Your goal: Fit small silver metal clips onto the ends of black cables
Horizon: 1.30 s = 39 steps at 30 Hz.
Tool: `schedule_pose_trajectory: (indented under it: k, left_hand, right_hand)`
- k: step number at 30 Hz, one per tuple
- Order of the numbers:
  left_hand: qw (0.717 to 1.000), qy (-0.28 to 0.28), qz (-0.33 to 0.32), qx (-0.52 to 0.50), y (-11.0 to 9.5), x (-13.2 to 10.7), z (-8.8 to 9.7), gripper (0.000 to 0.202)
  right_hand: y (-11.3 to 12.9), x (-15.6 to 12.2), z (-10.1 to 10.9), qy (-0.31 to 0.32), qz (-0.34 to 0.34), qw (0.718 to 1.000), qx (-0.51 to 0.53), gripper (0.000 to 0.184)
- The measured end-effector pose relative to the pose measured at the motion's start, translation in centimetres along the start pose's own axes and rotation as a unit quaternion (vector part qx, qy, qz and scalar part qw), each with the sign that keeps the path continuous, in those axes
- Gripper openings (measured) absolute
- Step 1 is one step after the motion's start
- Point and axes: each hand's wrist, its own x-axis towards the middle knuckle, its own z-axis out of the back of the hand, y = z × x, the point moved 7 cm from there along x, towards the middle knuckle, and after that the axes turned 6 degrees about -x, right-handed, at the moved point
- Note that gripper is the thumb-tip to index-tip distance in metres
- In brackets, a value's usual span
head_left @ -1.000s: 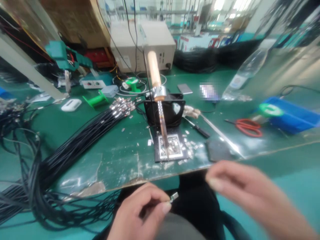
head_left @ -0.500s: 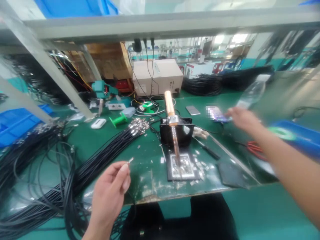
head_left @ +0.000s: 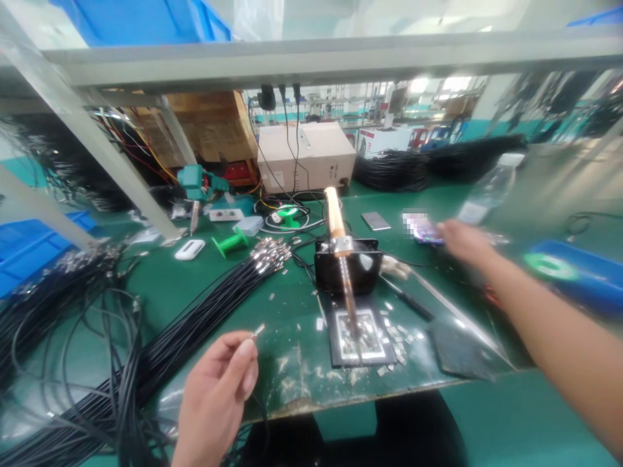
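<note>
The left hand (head_left: 219, 395) is raised over the near edge of the green bench (head_left: 165, 279). Thumb and forefinger are pinched together on 1 small metal terminal (head_left: 258, 330), which projects up and to the right from the fingertips. The other fingers are curled in.

The right hand (head_left: 461, 240) is extended across the bench to the far right. Its fingertips lie at a phone (head_left: 422, 228) that rests flat on the bench. The hand is blurred, so its grip cannot be determined, nor whether it touches the phone.

Between the 2 hands, a soldering iron (head_left: 335, 217) sits tilted in a black holder (head_left: 346, 272). Its tip points down onto a black plate (head_left: 363, 337) with bright solder scraps scattered on and beside it.

A cable bundle (head_left: 195, 318) of black leads runs diagonally left of the holder, its metal ends fanned out near a green spool (head_left: 231, 241). A plastic bottle (head_left: 489, 188) lies beyond the right hand.
</note>
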Motion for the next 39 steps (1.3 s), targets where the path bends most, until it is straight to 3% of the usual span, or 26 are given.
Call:
schedule_pose_trajectory:
  k: [12,20,31,39]
  left_hand:
    - [1.0,0.001,0.005,0.01,0.2,0.0,0.4,0.033]
    - [1.0,-0.007,-0.007,0.021,0.2,0.0,0.2,0.034]
    - [1.0,-0.015,-0.01,0.026,-0.1,0.0,0.2,0.036]
    - [1.0,-0.01,-0.008,0.021,0.1,-0.1,0.5,0.035]
  right_hand:
    - [1.2,2.7,2.1,-0.016,-0.028,0.999,0.019,0.028]
    - [2.1,4.8,0.1,-0.013,-0.03,0.999,0.022,0.031]
    - [0.8,5.2,-1.6,0.006,-0.026,1.0,0.004,0.031]
    - [0.7,5.3,0.6,-0.019,-0.009,1.0,-0.004,0.031]
